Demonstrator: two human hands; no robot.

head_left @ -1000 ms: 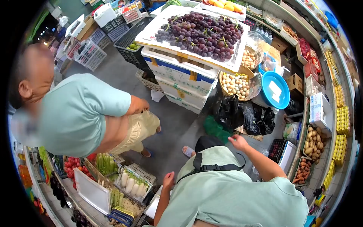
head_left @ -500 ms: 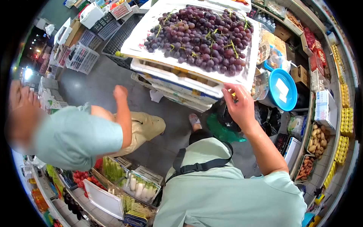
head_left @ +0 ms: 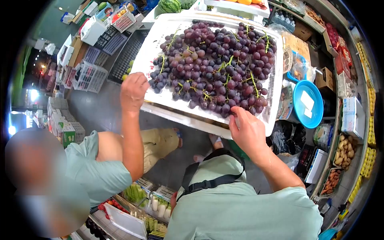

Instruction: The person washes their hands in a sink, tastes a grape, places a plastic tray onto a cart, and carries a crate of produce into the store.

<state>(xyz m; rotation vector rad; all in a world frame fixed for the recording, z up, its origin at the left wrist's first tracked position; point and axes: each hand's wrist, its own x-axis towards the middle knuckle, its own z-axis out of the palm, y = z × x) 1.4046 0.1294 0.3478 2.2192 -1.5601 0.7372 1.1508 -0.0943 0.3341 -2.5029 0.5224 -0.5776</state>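
Note:
Bunches of dark purple grapes (head_left: pixel 216 64) with green stems lie spread over a white foam tray lid (head_left: pixel 150 64) in front of me. My right hand (head_left: pixel 249 130) is at the front edge of the grapes, its fingers curled and its thumb below them. The fingertips are closed at the lowest grapes and partly hide what they touch. I do not see my left hand. Another person's hand (head_left: pixel 134 90), with fingers bent, is at the left edge of the lid.
The other person stands at my left in a light green shirt (head_left: pixel 100 164). A blue basin (head_left: pixel 308 105) is at the right, near potatoes (head_left: pixel 345 152) and carrots (head_left: pixel 331 181). Crates (head_left: pixel 90 78) stand at the far left, and white radishes (head_left: pixel 160 208) lie below. Watermelons (head_left: pixel 170 5) sit behind the tray.
My right hand has moved from the lid's front corner in to the grapes. The other person's hand has risen to the lid's left edge. The view has shifted, and the grapes appear lower.

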